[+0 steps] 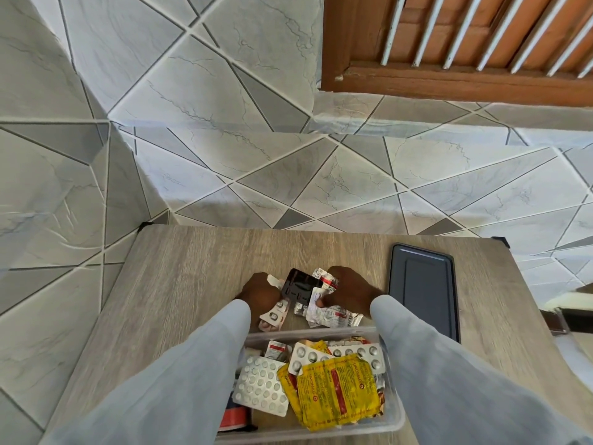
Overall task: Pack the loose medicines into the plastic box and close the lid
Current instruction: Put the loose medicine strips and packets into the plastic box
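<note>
A clear plastic box [396, 422] stands open at the table's near edge, holding silver blister strips [261, 385], yellow sachets [333, 391] and other packs. Beyond it a small pile of loose medicines [333, 314] lies on the table, with a dark blister card [296, 287] among white and red strips. My left hand [258, 292] grips the pile's left side, fingers curled round strips. My right hand [351, 289] grips the right side, thumb pinching a strip. The dark grey lid [423, 290] lies flat to the right of my right hand.
The wooden table [179, 277] stands against a tiled wall, with tiled floor to its left. A brown wooden door or shutter [465, 43] is at the upper right. Both grey sleeves cross over the box's sides.
</note>
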`<state>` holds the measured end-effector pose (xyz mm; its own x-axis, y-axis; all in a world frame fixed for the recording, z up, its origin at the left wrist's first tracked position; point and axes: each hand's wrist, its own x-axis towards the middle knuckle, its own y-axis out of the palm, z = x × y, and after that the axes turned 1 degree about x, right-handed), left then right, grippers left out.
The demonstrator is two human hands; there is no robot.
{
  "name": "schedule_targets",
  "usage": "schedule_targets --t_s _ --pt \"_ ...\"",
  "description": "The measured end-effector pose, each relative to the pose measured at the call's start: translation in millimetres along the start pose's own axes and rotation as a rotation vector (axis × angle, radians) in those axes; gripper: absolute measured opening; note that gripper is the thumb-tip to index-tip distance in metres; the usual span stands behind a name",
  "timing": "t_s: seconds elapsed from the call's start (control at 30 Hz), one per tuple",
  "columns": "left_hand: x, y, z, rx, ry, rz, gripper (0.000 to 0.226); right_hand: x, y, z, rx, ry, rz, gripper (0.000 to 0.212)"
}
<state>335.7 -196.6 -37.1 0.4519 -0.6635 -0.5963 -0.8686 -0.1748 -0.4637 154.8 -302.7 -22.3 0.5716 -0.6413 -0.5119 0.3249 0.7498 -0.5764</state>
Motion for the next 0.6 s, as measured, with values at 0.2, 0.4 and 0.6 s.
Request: schedule_targets --t_s 0.2,0.4,0.6 --pt "-6.9 -11.6 -14.0 -0.09 0.122 -0.04 0.009 0.7 -9.4 18.0 -0.015 -0.064 -0.059 0.049" --pt "-23.1 -36.6 -31.9 -0.287 0.163 -0.149 0.012 -9.7 -35.8 41.6 0.013 -0.123 -0.156 0.035" --pt "-59.6 -65.2 -36.3 -0.334 0.255 -0.157 0.013 -42.6 -51.4 66.4 -0.078 -0.158 -0.131 0.044"
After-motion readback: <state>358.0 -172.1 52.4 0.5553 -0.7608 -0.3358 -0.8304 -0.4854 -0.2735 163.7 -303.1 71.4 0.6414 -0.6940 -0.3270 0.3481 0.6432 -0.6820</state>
